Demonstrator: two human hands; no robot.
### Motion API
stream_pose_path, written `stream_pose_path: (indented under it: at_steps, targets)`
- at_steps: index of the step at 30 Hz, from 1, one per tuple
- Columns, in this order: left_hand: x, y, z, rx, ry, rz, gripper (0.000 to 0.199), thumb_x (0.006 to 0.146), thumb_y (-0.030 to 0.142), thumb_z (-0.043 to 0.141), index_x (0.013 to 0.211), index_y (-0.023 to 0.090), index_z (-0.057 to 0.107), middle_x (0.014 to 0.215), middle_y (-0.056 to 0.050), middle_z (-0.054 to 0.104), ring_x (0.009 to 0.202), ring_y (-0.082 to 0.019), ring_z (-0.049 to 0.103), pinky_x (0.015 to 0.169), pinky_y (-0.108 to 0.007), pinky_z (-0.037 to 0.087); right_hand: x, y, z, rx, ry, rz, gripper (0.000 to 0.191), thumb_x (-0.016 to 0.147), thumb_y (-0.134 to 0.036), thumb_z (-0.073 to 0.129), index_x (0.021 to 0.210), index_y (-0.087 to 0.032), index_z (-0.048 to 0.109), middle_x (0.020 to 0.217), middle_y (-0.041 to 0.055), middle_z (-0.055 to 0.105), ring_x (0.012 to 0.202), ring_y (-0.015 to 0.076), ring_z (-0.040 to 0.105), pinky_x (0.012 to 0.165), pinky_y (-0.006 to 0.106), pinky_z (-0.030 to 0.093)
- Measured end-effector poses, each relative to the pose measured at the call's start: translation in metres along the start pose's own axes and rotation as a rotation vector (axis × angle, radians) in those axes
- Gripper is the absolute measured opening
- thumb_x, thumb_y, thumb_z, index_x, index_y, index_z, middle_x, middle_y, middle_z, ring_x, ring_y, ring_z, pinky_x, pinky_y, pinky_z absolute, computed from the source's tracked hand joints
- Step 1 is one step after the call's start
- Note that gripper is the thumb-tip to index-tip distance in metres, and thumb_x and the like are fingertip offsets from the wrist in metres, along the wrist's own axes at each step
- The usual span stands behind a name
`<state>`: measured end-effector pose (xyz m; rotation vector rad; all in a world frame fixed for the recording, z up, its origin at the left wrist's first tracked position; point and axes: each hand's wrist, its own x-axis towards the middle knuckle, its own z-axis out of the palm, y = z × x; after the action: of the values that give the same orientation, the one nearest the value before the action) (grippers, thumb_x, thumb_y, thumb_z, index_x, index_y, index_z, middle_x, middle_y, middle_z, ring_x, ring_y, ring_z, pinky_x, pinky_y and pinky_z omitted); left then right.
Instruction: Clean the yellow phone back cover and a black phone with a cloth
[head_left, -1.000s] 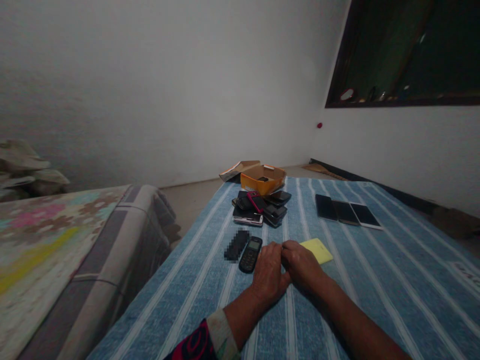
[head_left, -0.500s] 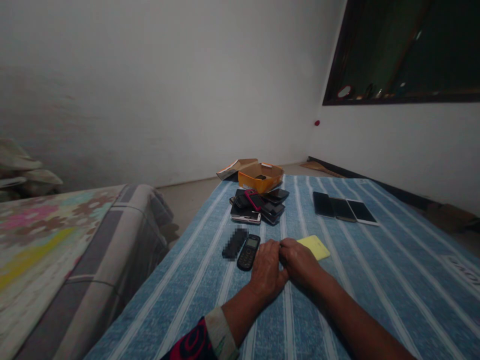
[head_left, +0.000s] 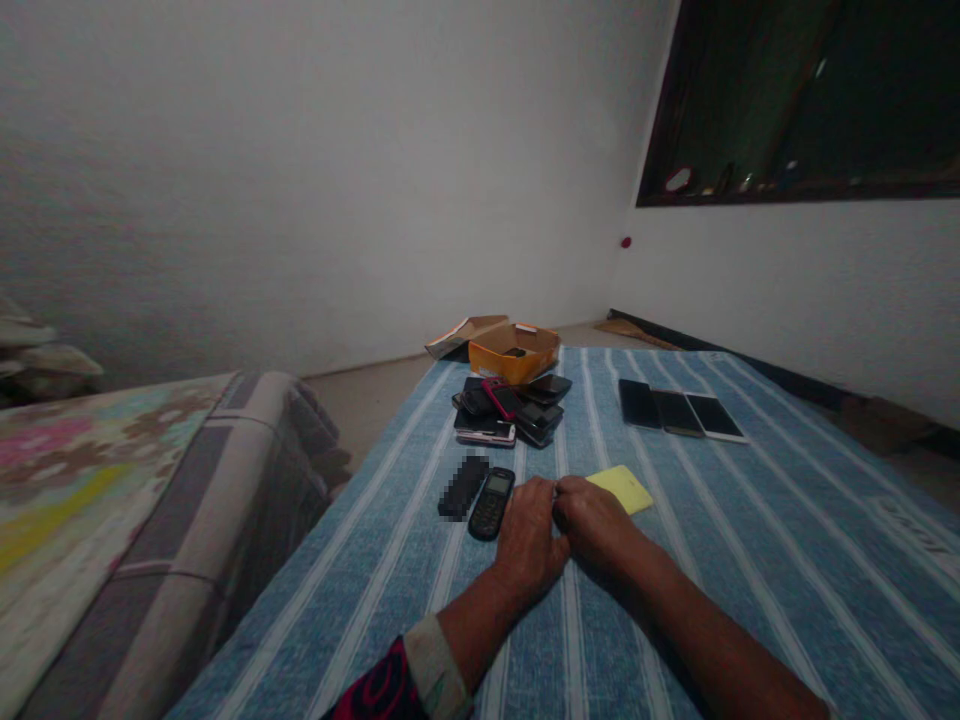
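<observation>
My left hand (head_left: 531, 532) rests on the striped blue cloth with its fingers curled and pressed together, its thumb reaching toward the other hand. Close against it, my right hand (head_left: 596, 516) is closed, its fingers bent inward. Whatever lies within or under the two hands is hidden. A black keypad phone (head_left: 492, 503) lies immediately left of my left hand. Beside that phone is a dark, pixelated object (head_left: 463, 489). Partly behind my right hand lies a flat yellow piece (head_left: 624, 488), possibly a phone cover.
Farther back sits a pile of phones (head_left: 510, 408), with a pink one on top. Behind it stands an open orange box (head_left: 510, 362). Three flat devices (head_left: 679, 412) lie in a row at the right. A second covered surface (head_left: 150, 540) is at the left.
The view has shifted slightly, so everything appears a little farther left. Both hands keep practically the same pose, side by side.
</observation>
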<state>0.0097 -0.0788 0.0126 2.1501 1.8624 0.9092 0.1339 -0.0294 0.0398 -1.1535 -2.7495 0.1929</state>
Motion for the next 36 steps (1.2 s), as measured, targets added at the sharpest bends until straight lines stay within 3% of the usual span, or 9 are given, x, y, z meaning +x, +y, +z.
stream_pose_path:
  at_steps: [12, 17, 23, 25, 28, 31, 36]
  targets:
    - [0.001, -0.005, 0.004, 0.004, 0.083, 0.068, 0.031, 0.075, 0.025, 0.059, 0.104, 0.02, 0.051, 0.1, -0.007, 0.058, 0.098, -0.028, 0.055, 0.087, -0.044, 0.046, 0.002, 0.006, 0.004, 0.007, 0.099, 0.018, 0.021, 0.092, -0.014, 0.048, 0.092, -0.017, 0.069, 0.09, 0.0056, 0.063, 0.088, 0.0165, 0.057, 0.071, 0.025, 0.036]
    - [-0.001, -0.007, 0.007, 0.057, 0.067, 0.037, 0.05, 0.072, 0.028, 0.066, 0.117, 0.017, 0.047, 0.112, -0.01, 0.057, 0.107, -0.031, 0.054, 0.094, -0.049, 0.045, -0.003, 0.031, -0.006, -0.04, 0.074, 0.201, 0.02, 0.089, -0.012, 0.05, 0.09, -0.017, 0.069, 0.095, 0.0075, 0.064, 0.089, 0.0178, 0.058, 0.069, 0.026, 0.034]
    - [-0.001, -0.01, 0.01, 0.059, 0.079, 0.04, 0.052, 0.069, 0.027, 0.069, 0.116, 0.017, 0.049, 0.113, -0.011, 0.058, 0.11, -0.032, 0.054, 0.097, -0.049, 0.044, -0.008, 0.06, -0.008, -0.127, 0.112, 0.41, 0.018, 0.086, -0.009, 0.051, 0.088, -0.016, 0.068, 0.096, 0.0094, 0.063, 0.09, 0.02, 0.058, 0.064, 0.027, 0.032]
    - [0.0, -0.009, 0.01, 0.059, 0.071, 0.036, 0.053, 0.069, 0.027, 0.07, 0.117, 0.016, 0.049, 0.114, -0.012, 0.058, 0.111, -0.032, 0.054, 0.098, -0.049, 0.044, -0.008, 0.055, -0.003, -0.113, 0.157, 0.358, 0.018, 0.087, -0.009, 0.051, 0.089, -0.016, 0.068, 0.096, 0.0089, 0.063, 0.091, 0.0196, 0.057, 0.066, 0.027, 0.033]
    - [0.002, -0.007, 0.006, 0.039, 0.041, 0.037, 0.049, 0.07, 0.028, 0.068, 0.114, 0.015, 0.05, 0.11, -0.011, 0.059, 0.107, -0.031, 0.055, 0.095, -0.048, 0.045, -0.008, 0.038, 0.005, -0.045, 0.224, 0.15, 0.018, 0.091, -0.012, 0.05, 0.09, -0.017, 0.067, 0.096, 0.007, 0.063, 0.092, 0.0176, 0.055, 0.073, 0.025, 0.035]
    - [0.004, -0.002, 0.001, 0.002, 0.021, 0.031, 0.044, 0.07, 0.026, 0.066, 0.11, 0.018, 0.051, 0.107, -0.008, 0.06, 0.104, -0.029, 0.056, 0.094, -0.045, 0.046, -0.006, 0.023, 0.01, -0.006, 0.213, 0.009, 0.018, 0.093, -0.013, 0.049, 0.086, -0.017, 0.066, 0.091, 0.0053, 0.062, 0.088, 0.0164, 0.054, 0.073, 0.025, 0.035]
    - [0.011, 0.005, -0.002, -0.013, -0.056, -0.046, 0.06, 0.066, 0.033, 0.072, 0.12, 0.017, 0.05, 0.112, -0.01, 0.06, 0.11, -0.031, 0.054, 0.094, -0.044, 0.045, -0.004, 0.028, 0.009, -0.013, 0.22, 0.077, 0.019, 0.092, -0.012, 0.048, 0.086, -0.018, 0.065, 0.091, 0.0048, 0.062, 0.088, 0.0167, 0.054, 0.072, 0.025, 0.033]
